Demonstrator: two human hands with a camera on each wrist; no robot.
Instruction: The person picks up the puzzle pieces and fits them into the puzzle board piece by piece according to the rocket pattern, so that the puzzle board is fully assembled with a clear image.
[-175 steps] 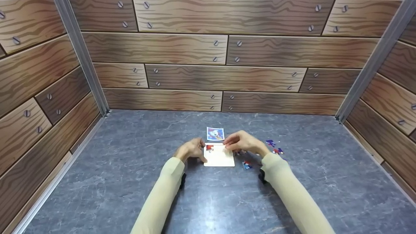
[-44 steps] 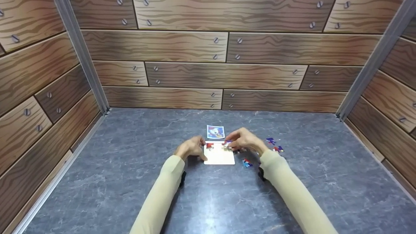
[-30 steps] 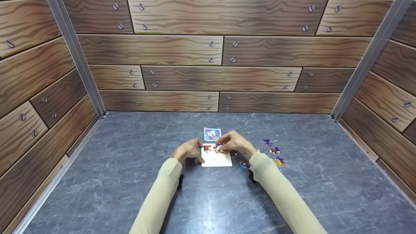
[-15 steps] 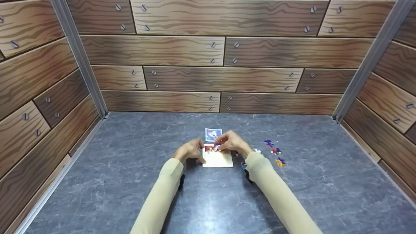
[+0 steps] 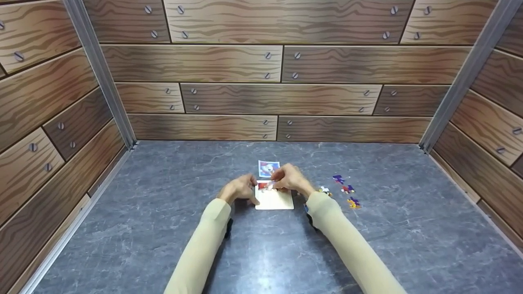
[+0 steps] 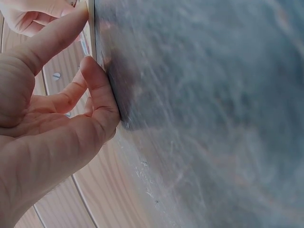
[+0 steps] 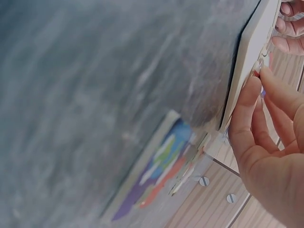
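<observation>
A pale square puzzle board (image 5: pixel 274 201) lies on the grey table. At its left side my left hand (image 5: pixel 241 188) holds it, thumb near the front corner and fingers by the far corner; the left wrist view shows thumb and fingertip at the edge. A red puzzle piece (image 5: pixel 262 186) sits in the board's far left corner. My right hand (image 5: pixel 291 178) is over the board's far part, pinching a puzzle piece (image 7: pixel 258 68) between thumb and finger, right beside the red one. Fingers cover most of that piece. Behind the board lies a picture card (image 5: pixel 267 169).
Loose puzzle pieces lie right of the board: a purple one (image 5: pixel 338 179), a red and blue one (image 5: pixel 348 188), a yellow and purple one (image 5: pixel 354 202) and a white one (image 5: pixel 325 190). A blue and green piece (image 7: pixel 156 171) lies below the right wrist. Wood-patterned walls (image 5: pixel 204 126) surround the table.
My right hand has moved left along the board's far edge, bringing the piece up against the red one. The left hand keeps its place at the board's left side.
</observation>
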